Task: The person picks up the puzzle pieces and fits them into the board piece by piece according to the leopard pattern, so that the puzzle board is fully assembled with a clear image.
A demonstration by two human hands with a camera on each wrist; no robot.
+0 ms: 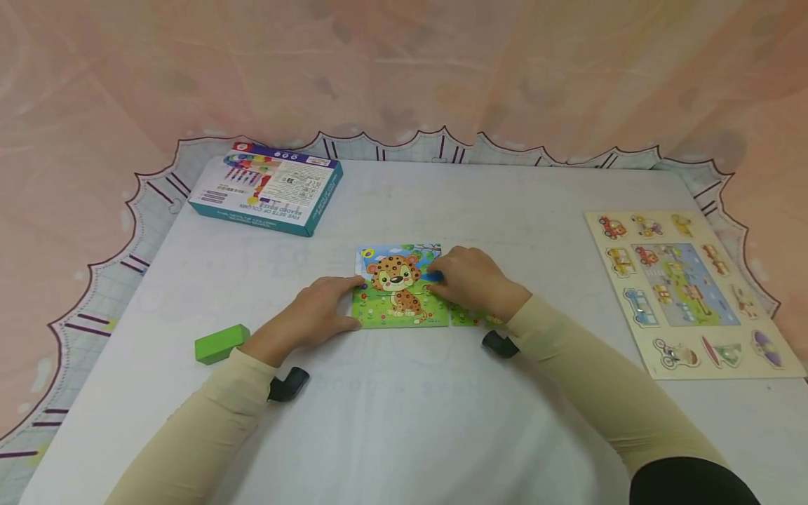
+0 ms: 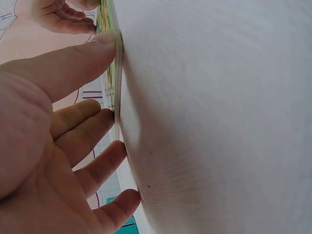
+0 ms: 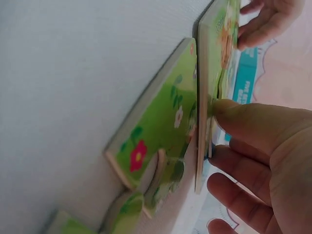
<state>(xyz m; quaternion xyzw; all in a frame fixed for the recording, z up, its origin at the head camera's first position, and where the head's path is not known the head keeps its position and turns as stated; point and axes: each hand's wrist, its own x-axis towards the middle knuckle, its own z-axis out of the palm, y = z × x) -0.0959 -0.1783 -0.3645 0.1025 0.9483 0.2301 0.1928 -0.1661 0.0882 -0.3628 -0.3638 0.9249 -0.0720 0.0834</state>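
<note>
A: Where's the leopard puzzle point(image 1: 399, 298)?
B: Flat on the white desk point(image 1: 391, 421), around the middle, between the two hands. Leopard reads upright from the head view.
A: Left hand point(image 1: 315, 308)?
B: At the puzzle's left edge. Fingers spread and mostly straight, wide gap from thumb to index. Thumb touches the edge by the near corner, index is farther up the same side. Not wrapped round anything.
A: Right hand point(image 1: 476, 277)?
B: At the puzzle's right side. Thumb and index nearly closed, pinching a small blue piece point(image 1: 437, 276). Other fingers bent, loose. Most of that piece is hidden, so can't tell if it's seated.
A: Loose parts?
B: Green flowered pieces point(image 3: 165, 107) on the desk, just beside the puzzle's right edge. Right wrist view: the biggest has a pink flower, a curved-edge one sits next to it.
A: Rest of the desk?
B: Teal-sided box point(image 1: 268, 186) far left, text upside down. Green block point(image 1: 221, 344) just beside the left wrist. Wooden board point(image 1: 688, 335) on the right, well apart, colourful shapes set around a central picture. Peach cloth point(image 1: 391, 70) behind the desk.
</note>
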